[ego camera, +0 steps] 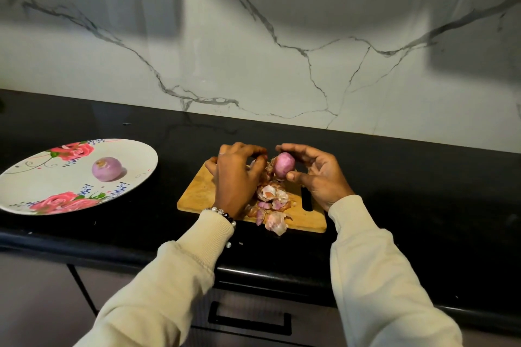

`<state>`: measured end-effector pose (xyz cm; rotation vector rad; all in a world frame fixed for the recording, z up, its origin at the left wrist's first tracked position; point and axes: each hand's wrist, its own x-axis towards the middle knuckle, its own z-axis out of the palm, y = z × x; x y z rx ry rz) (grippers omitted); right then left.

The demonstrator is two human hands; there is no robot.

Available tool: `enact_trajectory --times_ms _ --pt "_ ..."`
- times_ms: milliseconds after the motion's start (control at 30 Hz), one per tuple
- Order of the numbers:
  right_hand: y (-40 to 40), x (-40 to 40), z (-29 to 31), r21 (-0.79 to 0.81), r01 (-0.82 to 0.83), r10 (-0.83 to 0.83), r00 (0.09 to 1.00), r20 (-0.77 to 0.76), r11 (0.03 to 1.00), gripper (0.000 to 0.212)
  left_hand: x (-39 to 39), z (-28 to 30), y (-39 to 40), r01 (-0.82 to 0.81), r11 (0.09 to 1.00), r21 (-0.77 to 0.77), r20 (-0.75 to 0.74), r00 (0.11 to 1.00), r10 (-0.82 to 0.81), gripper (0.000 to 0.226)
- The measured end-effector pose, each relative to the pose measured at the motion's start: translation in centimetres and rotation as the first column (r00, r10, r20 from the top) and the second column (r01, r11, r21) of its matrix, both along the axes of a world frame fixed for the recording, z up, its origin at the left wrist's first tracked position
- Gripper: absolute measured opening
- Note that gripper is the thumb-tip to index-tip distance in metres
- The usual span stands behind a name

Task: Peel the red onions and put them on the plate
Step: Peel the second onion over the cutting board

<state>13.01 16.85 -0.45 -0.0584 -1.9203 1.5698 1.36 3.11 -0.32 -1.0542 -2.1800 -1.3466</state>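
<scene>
One peeled onion [107, 168] already lies on the flowered plate [25, 177], left on the bench [394, 183]. Second onion [284, 165], pink-purple, smooth, mostly bare, sits in the right hand [315, 175] grip above the board [197, 191]; left hand [236, 175] pinches its dry skin. Still to do: strip it, plate it.

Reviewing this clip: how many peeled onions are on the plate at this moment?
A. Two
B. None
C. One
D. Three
C: a single peeled onion lies on the plate; the other onion is over the cutting board, held in the right hand, with the left hand beside it.
</scene>
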Motion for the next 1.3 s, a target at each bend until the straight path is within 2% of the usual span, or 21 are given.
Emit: enact_trajectory --times_ms 100,233,433,600,833,1000,1133,1300 --pt "-0.08 -0.01 0.04 0.011 0.012 -0.012 1.0 0.014 1.0 0.056 0.01 -0.01 0.05 0.063 0.997 0.046 0.014 0.998 -0.064 0.016" --pt "-0.09 0.02 0.08 0.018 0.009 -0.01 0.999 0.032 1.0 0.054 0.08 -0.01 -0.15 0.167 0.986 0.001 0.048 0.985 -0.167 0.026" --pt "-0.03 0.05 0.04 0.029 -0.009 0.008 0.999 0.037 1.0 0.053 0.11 0.18 -0.01 0.148 0.989 -0.025 0.091 0.985 -0.146 0.011" --pt "-0.09 0.08 0.03 -0.028 -0.064 0.065 0.998 0.007 0.998 0.047 0.17 0.2 0.12 0.171 0.985 -0.008 0.11 0.979 -0.169 0.012" --pt "-0.56 -0.26 -0.01 -0.074 0.002 0.003 0.998 0.06 0.997 0.05 0.44 0.2 0.17 0.167 0.98 -0.104 0.048 0.985 -0.163 0.018" --pt "-0.33 -0.14 -0.06 -0.08 -0.032 0.034 0.999 0.028 0.996 0.049 0.44 0.12 0.29 0.205 0.976 -0.078 0.069 0.977 -0.2 0.019" --pt "-0.01 -0.08 -0.08 -0.094 -0.039 0.039 0.999 -0.002 0.995 0.057 -0.03 0.01 0.42 0.165 0.984 0.062 0.146 0.974 -0.173 0.017" --pt "0.37 0.01 -0.12 -0.12 -0.073 0.069 0.997 -0.036 0.99 0.06 -0.2 -0.23 0.27 0.116 0.993 0.006 0.03 0.993 -0.116 0.021"
